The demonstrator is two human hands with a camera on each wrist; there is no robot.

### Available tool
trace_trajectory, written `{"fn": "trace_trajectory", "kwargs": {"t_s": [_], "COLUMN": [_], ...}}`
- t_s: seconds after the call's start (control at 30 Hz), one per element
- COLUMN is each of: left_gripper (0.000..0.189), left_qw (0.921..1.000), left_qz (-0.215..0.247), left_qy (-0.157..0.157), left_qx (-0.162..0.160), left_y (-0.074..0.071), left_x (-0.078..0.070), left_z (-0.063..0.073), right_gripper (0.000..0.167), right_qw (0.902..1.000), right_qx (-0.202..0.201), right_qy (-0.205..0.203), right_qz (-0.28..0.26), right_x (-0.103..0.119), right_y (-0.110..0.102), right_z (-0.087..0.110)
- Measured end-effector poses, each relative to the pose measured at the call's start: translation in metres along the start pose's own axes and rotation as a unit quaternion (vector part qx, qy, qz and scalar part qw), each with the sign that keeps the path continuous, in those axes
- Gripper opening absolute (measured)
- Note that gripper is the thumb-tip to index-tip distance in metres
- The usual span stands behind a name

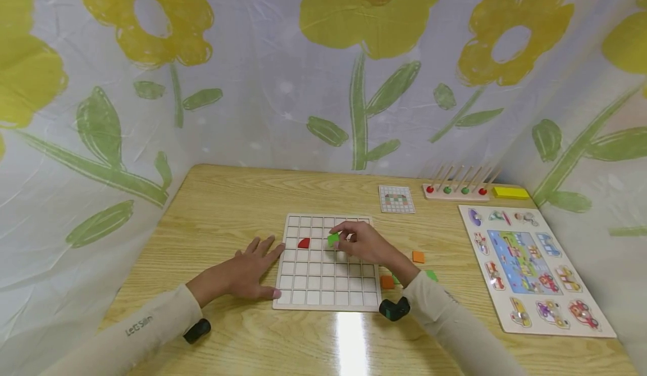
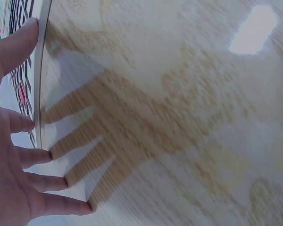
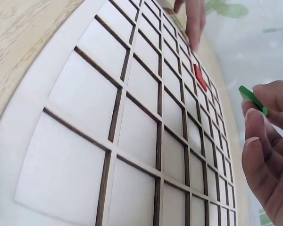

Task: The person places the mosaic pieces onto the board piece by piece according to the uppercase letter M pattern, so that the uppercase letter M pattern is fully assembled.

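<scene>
A white grid board with wooden dividers lies on the table, and a red quarter-round piece sits in one of its upper-left cells. Above the board my right hand pinches a green square tile between thumb and fingertips. In the right wrist view that tile is tilted and apart from the grid. My left hand rests with fingers spread at the board's left edge; in the left wrist view its thumb touches the rim and the other fingertips meet the tabletop.
Orange tiles and green tiles lie right of the board, partly under the right forearm. A small pattern card lies behind. Farther right are a peg stand, a yellow block and a picture puzzle board.
</scene>
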State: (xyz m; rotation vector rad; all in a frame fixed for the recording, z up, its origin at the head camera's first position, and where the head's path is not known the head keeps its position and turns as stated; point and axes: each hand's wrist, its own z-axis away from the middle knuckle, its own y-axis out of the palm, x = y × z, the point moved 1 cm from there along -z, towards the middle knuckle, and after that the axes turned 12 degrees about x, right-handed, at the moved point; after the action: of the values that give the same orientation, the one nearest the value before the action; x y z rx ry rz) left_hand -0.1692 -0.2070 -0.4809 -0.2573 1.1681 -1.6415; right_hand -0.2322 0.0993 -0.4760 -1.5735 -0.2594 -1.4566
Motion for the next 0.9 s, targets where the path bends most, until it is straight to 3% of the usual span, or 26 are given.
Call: {"fn": "trace_trajectory", "kwargs": {"t_s": [0.3,0.9], "left_gripper": [0.103,0.103], "left_qw": [1.0,1.0], "left_qz": [-0.001,-0.002], "left_qy": [-0.002,-0.002], "left_qx": [-0.003,-0.009], "left_y": [0.001,0.001], "left_x": [0.001,0.001], "left_z": [-0.002,-0.001], "right_gripper": [0.028,0.029], "right_qw": [0.9999,0.998], "right_qx": [-0.001,-0.012], "right_qy": [0.002,0.062], "right_qz": [0.012,-0.004], "right_x": [0.001,0.0], "right_y": [0.004,0.018], "right_z": [-0.007,-0.027]}}
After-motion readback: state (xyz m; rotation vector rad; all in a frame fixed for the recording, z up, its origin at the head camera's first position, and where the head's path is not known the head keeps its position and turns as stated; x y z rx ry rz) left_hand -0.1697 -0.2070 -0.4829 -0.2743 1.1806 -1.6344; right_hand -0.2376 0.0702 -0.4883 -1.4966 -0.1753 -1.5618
